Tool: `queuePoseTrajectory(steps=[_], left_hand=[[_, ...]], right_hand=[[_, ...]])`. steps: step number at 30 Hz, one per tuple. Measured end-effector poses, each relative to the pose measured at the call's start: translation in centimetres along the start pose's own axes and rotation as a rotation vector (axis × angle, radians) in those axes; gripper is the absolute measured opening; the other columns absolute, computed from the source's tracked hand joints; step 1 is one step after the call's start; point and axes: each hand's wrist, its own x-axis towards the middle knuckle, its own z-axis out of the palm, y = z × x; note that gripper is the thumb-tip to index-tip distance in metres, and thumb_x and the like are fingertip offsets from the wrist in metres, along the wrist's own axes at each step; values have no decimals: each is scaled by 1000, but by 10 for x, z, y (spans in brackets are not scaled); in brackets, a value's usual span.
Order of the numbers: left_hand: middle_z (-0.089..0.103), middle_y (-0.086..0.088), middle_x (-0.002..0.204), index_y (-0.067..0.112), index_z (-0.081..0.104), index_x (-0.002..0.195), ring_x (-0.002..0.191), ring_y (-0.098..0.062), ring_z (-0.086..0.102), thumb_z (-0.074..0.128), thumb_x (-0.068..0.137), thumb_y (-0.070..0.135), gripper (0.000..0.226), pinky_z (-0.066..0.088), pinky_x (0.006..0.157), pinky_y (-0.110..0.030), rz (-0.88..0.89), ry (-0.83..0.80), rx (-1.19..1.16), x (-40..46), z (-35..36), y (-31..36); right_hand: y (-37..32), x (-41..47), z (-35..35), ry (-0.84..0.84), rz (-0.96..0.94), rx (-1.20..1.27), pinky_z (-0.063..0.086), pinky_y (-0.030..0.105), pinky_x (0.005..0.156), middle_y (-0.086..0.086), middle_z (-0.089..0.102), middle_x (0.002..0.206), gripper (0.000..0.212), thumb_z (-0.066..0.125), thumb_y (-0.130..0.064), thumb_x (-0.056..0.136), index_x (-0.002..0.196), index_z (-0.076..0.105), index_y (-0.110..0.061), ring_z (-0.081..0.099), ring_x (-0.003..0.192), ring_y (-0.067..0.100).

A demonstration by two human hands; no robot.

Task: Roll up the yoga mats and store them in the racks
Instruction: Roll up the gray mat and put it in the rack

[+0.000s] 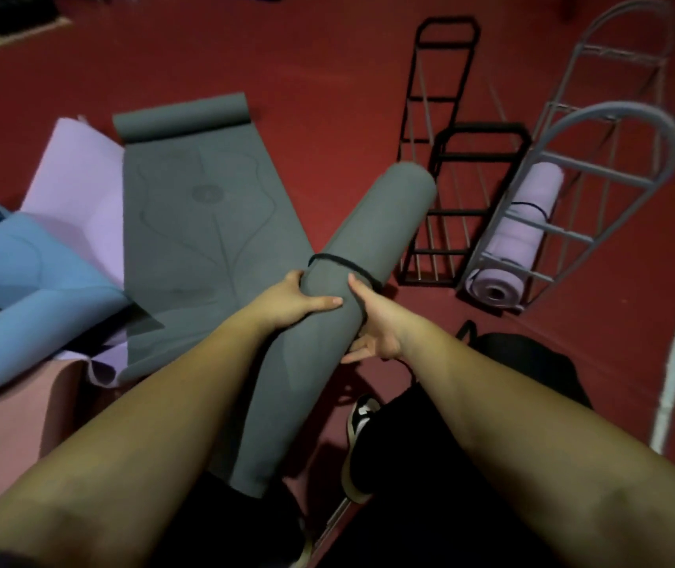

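Red flooring (327,75) is filling the frame behind everything, and at centre we are holding the rolled grey mat (368,231) off it. Our left hand (295,301) is wrapping its fingers round the roll from the left; our right hand (372,325) is gripping its right side, thumb lying along it just below the black band (344,262) that is cinching the roll. Rolling looks done, so we are judging this the carry-to-storage step. At right, the black rack (467,207) is standing unfilled and the grey arched rack (565,198) is already holding a lilac roll (520,239). Next we are needing to swing the far end toward a free slot. Flat grey (204,223), lilac (77,182) and blue mats (28,272) are waiting at left
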Motion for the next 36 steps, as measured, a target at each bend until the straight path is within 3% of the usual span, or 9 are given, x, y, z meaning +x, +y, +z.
queuePoseTrajectory(steps=[5,14,16,18,22,26,29,33,36], left_hand=[[64,5,121,21,55,125,98,-13,62,79,67,66,78,49,86,-31,-38,-152,99,20,20,4],[66,5,121,21,60,126,105,-16,63,78,64,68,80,48,96,-34,-92,-363,110,109,69,-3],[66,6,118,21,61,122,107,-18,63,79,60,69,81,47,98,-34,-101,-388,102,132,79,-6],[68,3,123,20,61,129,108,-18,65,79,43,78,106,48,102,-38,-115,-399,81,153,90,-12],[66,0,126,19,60,132,107,-21,65,78,56,73,95,49,99,-37,-147,-384,87,185,107,-16],[57,-8,139,12,48,141,115,-25,58,79,75,57,86,43,92,-31,-228,-392,43,215,126,-21],[55,-10,140,9,44,143,107,-21,57,81,76,49,86,43,91,-31,-256,-372,-26,226,132,-30],[53,-8,141,15,41,146,124,-28,54,78,70,62,97,43,101,-39,-256,-291,84,229,130,-46],[58,-4,136,13,50,140,120,-21,57,76,80,49,74,43,96,-27,-205,-290,32,226,122,-59]], right_hand=[[15,6,-15,63,119,126,54,52,74,14,63,119,83,48,-80,81,133,54,-15,63,101,34],[6,61,-62,265,364,243,53,54,68,22,66,98,82,51,-76,82,119,57,-3,65,85,39],[-2,82,-77,290,409,226,53,55,68,26,64,108,86,53,-75,81,127,54,-2,64,91,42],[-6,98,-89,324,469,185,51,60,82,30,57,124,93,57,-72,79,136,46,1,59,108,47],[-10,112,-105,332,362,264,42,53,98,22,59,122,58,45,-56,96,120,55,-4,51,124,41],[-13,137,-127,299,436,267,42,68,93,32,41,142,94,54,-68,84,144,30,0,43,125,53],[-5,151,-135,354,372,251,51,67,73,23,50,136,87,61,-68,80,140,39,-9,52,117,50],[1,159,-128,326,262,176,51,51,91,7,65,92,41,50,-53,96,106,62,-16,62,101,27],[-2,169,-117,278,246,137,53,51,93,6,67,97,48,49,-57,95,116,62,-16,67,95,29]])
